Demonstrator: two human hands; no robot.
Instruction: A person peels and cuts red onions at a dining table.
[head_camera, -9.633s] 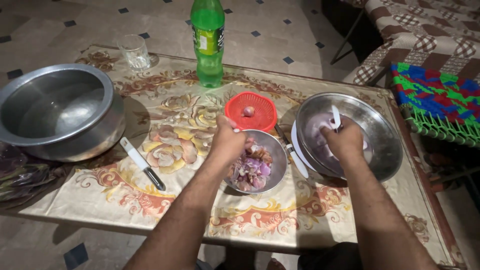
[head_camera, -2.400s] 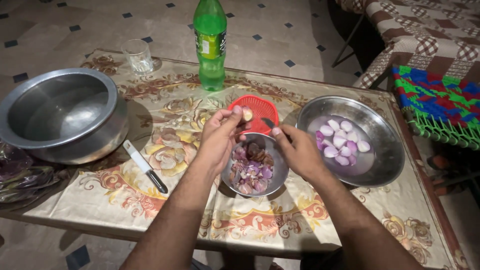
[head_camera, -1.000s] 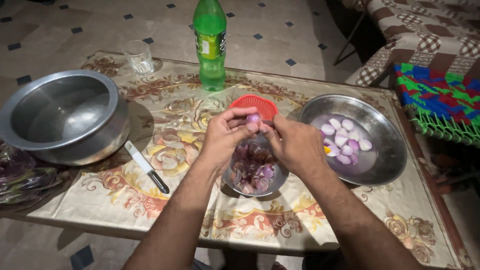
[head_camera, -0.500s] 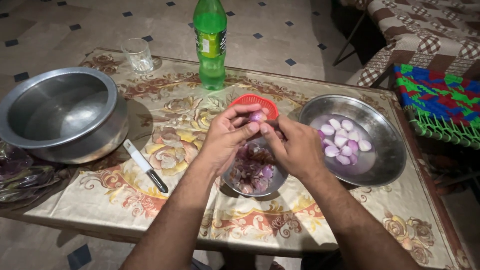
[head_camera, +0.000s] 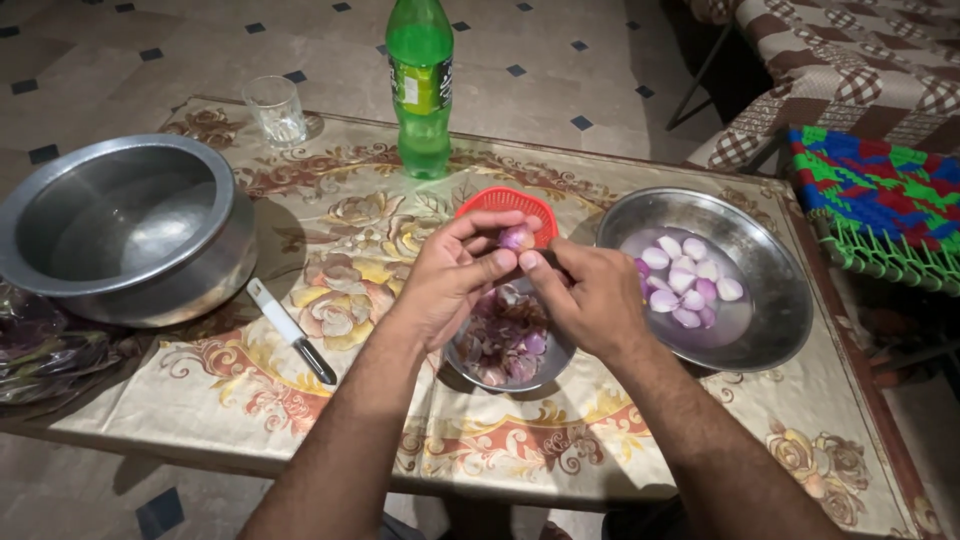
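Observation:
My left hand (head_camera: 450, 285) holds a small purple onion (head_camera: 516, 238) up between thumb and fingers. My right hand (head_camera: 590, 295) meets it from the right, its thumb and fingertips pinched at the onion's lower side. Both hands hover over a small steel bowl (head_camera: 548, 368) full of purple onion skins. Just behind them stands a red plastic basket (head_camera: 495, 203). To the right, a wide steel dish (head_camera: 770, 270) holds several peeled onions (head_camera: 685, 285) in water. No knife shows in either hand.
A large steel pot (head_camera: 120, 225) sits at the table's left, with a white-handled peeler (head_camera: 290, 332) beside it. A green bottle (head_camera: 420, 90) and a glass (head_camera: 275, 110) stand at the far edge. A woven stool (head_camera: 880, 200) is at the right.
Earlier my right hand was at the wide dish and my left at the peel bowl. Both then came together on an onion over the bowl. In the last second they barely move.

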